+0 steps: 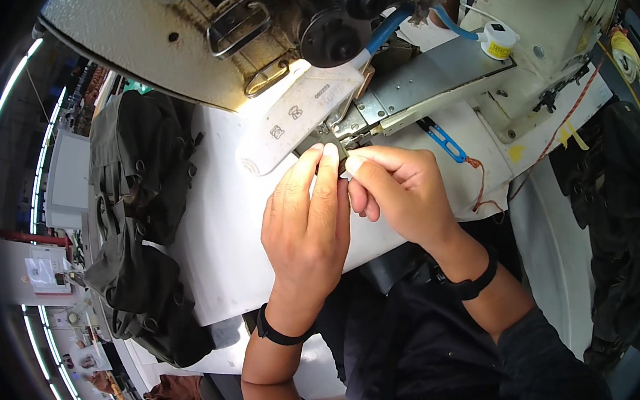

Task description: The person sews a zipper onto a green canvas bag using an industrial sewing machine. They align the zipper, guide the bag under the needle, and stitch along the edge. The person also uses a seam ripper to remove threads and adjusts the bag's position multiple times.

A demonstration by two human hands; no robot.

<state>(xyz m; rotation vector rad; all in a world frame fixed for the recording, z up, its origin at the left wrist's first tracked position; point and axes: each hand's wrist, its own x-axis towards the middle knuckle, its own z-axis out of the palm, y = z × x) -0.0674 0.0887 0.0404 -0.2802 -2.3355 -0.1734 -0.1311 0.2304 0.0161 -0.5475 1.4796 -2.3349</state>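
Both my hands meet at the sewing area of an industrial sewing machine (431,78), over a small dark olive fabric piece (341,153). The fingers of my left hand (302,216) lie close together, their tips pressing on the piece; its thumb is mostly hidden. My right hand (407,189) pinches the piece's near right edge between thumb and curled fingers. Most of the piece is covered by fingertips and by the pale machine guard (295,119) just beyond them. Whether the needle is in the fabric cannot be seen.
Blue-handled thread snips (445,141) on an orange cord lie right of my hands. Dark bags (141,169) are heaped along the left of the white table (223,260). More dark bags (630,228) hang at the right. The machine head (164,39) overhangs the far side.
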